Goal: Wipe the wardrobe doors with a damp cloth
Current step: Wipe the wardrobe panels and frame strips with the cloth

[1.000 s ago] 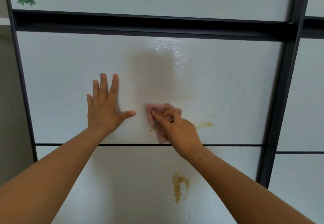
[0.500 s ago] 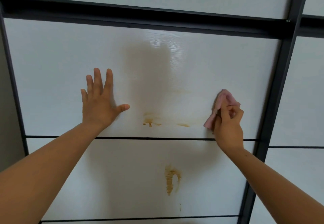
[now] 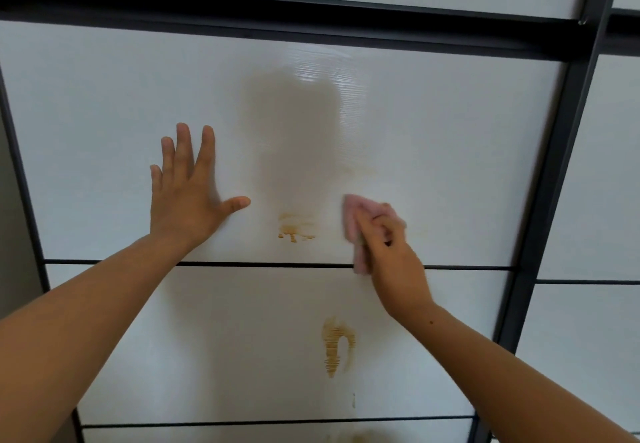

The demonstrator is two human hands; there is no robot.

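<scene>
A white wardrobe door [image 3: 450, 151] with black frame bars fills the view. My left hand [image 3: 187, 193] lies flat on the middle panel, fingers spread and straight. My right hand [image 3: 391, 248] grips a crumpled pink cloth [image 3: 356, 221] and presses it against the same panel, just above the thin black divider line [image 3: 263, 264]. A yellow-brown stain [image 3: 294, 229] sits on the panel between my two hands. On the panel below there is a second, hook-shaped stain [image 3: 336, 345].
A thick black horizontal bar [image 3: 311, 16] crosses above the panel. A black vertical post [image 3: 550, 200] separates this door from the neighbouring white panels [image 3: 595, 165] on the right. A grey wall strip [image 3: 14, 234] borders the left edge.
My right hand swept the cloth right across the panel, then came back left towards the stain. The streak right of the stain has gone. My left hand stayed flat on the door.
</scene>
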